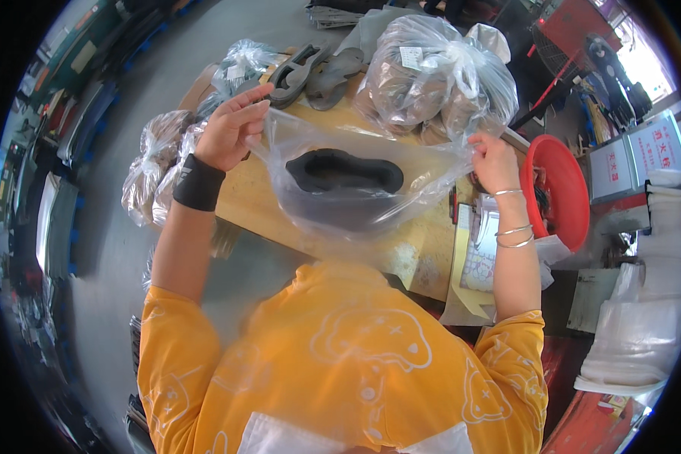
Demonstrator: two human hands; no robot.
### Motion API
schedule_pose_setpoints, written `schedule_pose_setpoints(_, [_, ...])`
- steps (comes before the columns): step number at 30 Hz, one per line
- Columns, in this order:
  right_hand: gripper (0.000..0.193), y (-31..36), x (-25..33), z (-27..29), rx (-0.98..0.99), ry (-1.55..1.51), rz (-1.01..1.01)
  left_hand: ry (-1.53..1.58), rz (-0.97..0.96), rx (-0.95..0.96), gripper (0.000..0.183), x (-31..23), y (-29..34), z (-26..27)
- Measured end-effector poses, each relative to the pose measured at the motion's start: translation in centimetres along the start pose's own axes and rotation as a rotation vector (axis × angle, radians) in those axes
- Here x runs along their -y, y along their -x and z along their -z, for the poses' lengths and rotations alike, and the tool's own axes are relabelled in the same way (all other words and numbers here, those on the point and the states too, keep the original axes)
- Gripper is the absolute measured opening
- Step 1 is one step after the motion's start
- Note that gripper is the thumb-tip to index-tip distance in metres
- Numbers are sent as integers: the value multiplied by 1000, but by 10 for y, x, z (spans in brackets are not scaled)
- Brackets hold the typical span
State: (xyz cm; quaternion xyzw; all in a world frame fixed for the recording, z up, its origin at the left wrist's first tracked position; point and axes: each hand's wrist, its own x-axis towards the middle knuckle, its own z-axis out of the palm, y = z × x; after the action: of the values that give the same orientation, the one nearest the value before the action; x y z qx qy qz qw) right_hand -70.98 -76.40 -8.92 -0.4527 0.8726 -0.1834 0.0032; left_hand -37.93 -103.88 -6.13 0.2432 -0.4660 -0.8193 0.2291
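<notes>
A clear plastic bag (pixel 431 184) is stretched wide between my two hands above the table. Inside it lies a stack of black, sole-shaped pieces (pixel 304 171), seen through the bag's mouth; its lower part is blurred by the plastic. My left hand (pixel 233 130), below a black wristband, grips the left corner of the bag, its index finger reaching outward. At the opposite corner, my right hand (pixel 496 162) pinches the bag's edge between thumb and fingers. Beyond the bag, loose dark grey sole-shaped pieces (pixel 333 78) rest on the tabletop.
On the wooden table (pixel 253 198), a big tied bag of brown pieces (pixel 408 91) stands at the back. Smaller filled bags (pixel 159 155) sit off the left edge. A red basin (pixel 571 189) is at the right, beside papers (pixel 480 253). Plastic sheets (pixel 628 333) hang further right.
</notes>
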Motion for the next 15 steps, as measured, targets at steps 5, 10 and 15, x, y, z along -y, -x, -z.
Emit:
schedule_pose_setpoints(5, [34, 14, 39, 19, -44, -25, 20, -295, -52, 62, 63, 19, 31, -11])
schedule_pose_setpoints(10, [42, 43, 116, -26, 121, -508, 619, -432, -107, 89, 59, 10, 36, 10])
schedule_pose_setpoints(15, [31, 56, 168, -119, 582, -51, 675, -680, -355, 55, 47, 7, 27, 12])
